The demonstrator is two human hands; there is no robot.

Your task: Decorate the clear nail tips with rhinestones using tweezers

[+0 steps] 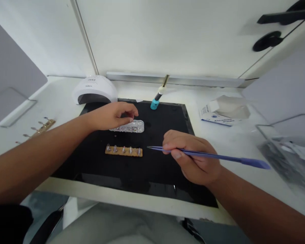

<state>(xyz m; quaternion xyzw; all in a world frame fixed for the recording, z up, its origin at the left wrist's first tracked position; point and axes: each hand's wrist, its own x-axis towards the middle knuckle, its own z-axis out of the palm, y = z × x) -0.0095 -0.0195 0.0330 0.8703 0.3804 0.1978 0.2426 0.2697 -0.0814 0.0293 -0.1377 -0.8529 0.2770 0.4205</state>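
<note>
My left hand (113,115) rests on the black mat (162,176), its fingertips pinched on the top of a clear plastic case of small rhinestones (132,127). My right hand (193,157) grips purple tweezers (218,156), tips pointing left and hovering just right of a tan wooden strip (123,150) that carries several false nail tips. The strip lies in front of the clear case, untouched by either hand.
A white nail lamp (95,89) stands at the mat's back left. A teal bottle with its brush (156,101) is at the back edge. A second strip with nail tips (42,128) lies left; a white box (225,110) and a clear tray (289,149) right.
</note>
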